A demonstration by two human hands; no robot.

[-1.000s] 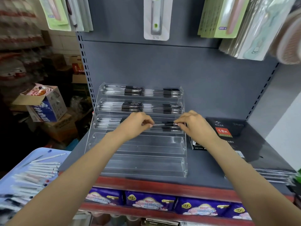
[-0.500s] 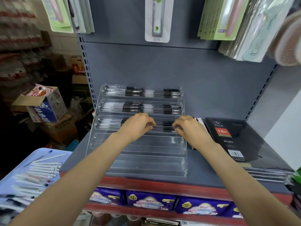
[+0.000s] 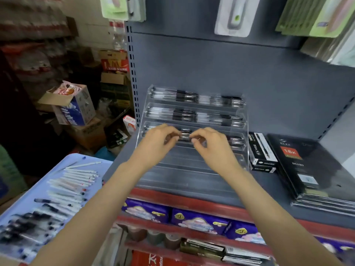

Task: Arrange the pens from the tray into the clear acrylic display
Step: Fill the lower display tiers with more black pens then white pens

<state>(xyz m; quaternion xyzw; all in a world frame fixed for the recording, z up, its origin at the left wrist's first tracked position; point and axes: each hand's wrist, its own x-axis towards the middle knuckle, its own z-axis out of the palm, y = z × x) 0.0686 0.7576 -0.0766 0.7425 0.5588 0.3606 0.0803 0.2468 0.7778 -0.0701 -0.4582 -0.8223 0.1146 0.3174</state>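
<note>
The clear acrylic display (image 3: 192,169) stands on the grey shelf, a stepped rack with several tiers. Black-and-clear pens fill its top tier (image 3: 194,97) and second tier (image 3: 192,117). My left hand (image 3: 159,139) and my right hand (image 3: 213,144) are close together at the third tier, fingertips pinched on a black-gripped pen (image 3: 184,136) lying there among others. The two lowest tiers hold nothing. At lower left, the pale blue tray (image 3: 38,189) carries several loose pens (image 3: 76,179), white ones farther away and black ones nearer.
A black pen box (image 3: 262,152) and a stack of black diaries (image 3: 307,166) lie right of the display. Packaged goods (image 3: 233,16) hang overhead. Purple packs (image 3: 196,219) sit under the red shelf edge. Cardboard boxes (image 3: 73,106) crowd the floor at left.
My hands lowered a pen into the third tier and slid toward each other along it. The view shifted left, showing more of the tray.
</note>
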